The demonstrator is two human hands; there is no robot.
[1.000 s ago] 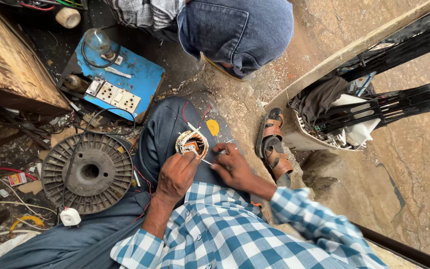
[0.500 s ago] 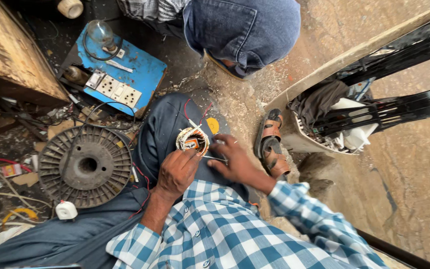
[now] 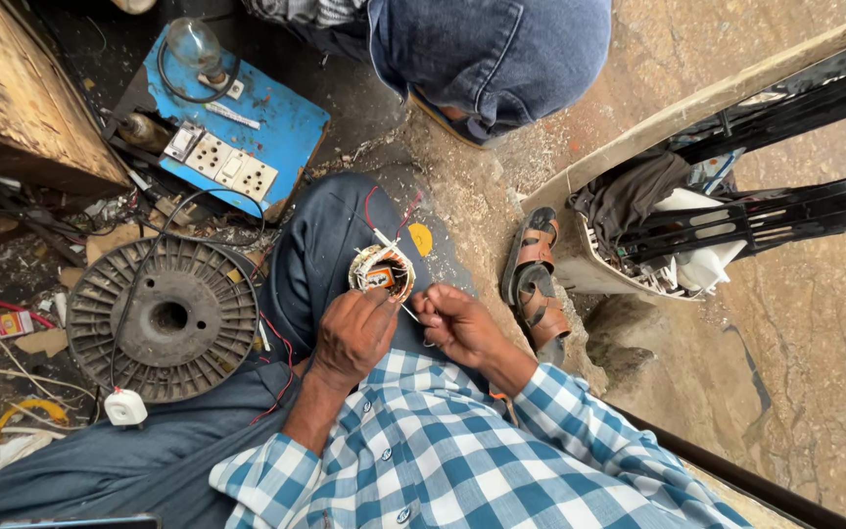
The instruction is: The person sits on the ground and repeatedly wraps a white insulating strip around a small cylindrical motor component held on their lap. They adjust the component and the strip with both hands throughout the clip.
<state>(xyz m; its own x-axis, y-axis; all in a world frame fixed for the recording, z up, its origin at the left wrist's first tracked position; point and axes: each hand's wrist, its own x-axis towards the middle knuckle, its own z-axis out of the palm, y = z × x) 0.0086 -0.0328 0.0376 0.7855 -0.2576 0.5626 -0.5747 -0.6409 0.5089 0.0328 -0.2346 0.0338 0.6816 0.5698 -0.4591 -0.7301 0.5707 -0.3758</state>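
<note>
Resting on the knee, the small wound stator coil (image 3: 382, 271) lay just ahead of the left hand (image 3: 352, 333), fingers closed on its rim; right hand (image 3: 457, 326) pinched a thin wire (image 3: 409, 312) pointing toward it.

A blue and white checked cloth shirt sleeve (image 3: 501, 460) is seen. Dark grey-blue cloth trousers (image 3: 320, 245) are worn. A small round wound coil (image 3: 381, 271), pale cream with an orange patch, is seen with thin red wires (image 3: 408, 208) on it. A yellow round spot (image 3: 421, 239) is seen beside the coil. A bright blue flat board (image 3: 281, 127) is fitted with white sockets. A round ribbed grey metal wheel (image 3: 164, 318) and a brown leather sandal (image 3: 536, 284) are seen. Blue denim cloth (image 3: 492, 49) is worn by another person.
</note>
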